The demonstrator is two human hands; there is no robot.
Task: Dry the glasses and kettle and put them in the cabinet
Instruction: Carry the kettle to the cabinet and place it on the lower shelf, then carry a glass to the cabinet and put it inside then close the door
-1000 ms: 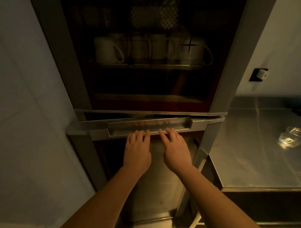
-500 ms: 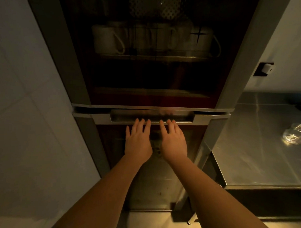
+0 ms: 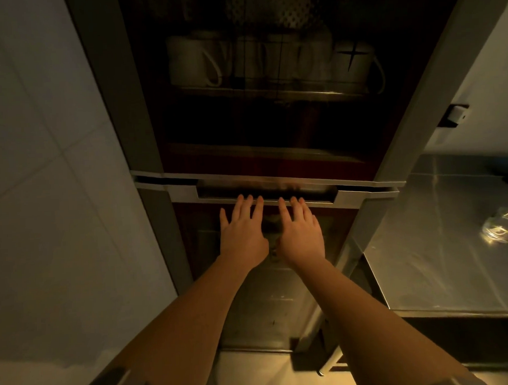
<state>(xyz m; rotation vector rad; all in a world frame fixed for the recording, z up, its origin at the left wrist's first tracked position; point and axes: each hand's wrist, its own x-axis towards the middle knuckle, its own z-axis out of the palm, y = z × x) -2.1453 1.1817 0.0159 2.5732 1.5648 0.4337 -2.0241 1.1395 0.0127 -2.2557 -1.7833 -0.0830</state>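
**Cabinet with both hands flat on its lower door**

The cabinet [image 3: 272,105] is a tall, metal-framed unit that fills the centre of the view, with a pale tiled wall [image 3: 44,170] to its left and a steel counter [image 3: 438,237] to its right. Its upper door is dark tinted glass in a grey frame. Behind the glass, a row of white mugs [image 3: 196,62] stands on an inner shelf, handles turned rightward; the rightmost mug bears a dark cross mark. A second, lower shelf is dim and its contents cannot be made out. Beneath the upper door runs a brushed-metal band with a long recessed handle [image 3: 264,192]. The lower door [image 3: 268,292] below it is also dark and reflective.

The left hand [image 3: 242,233] and right hand [image 3: 301,234] lie side by side, palms toward the lower door, fingers straight and slightly spread. The fingertips of both reach the lower lip of the handle recess; neither hand grasps anything.

A clear glass [image 3: 501,227] lies on the counter, well apart from the cabinet, at the right edge of the view. A small wall fitting [image 3: 456,114] sits above the counter.
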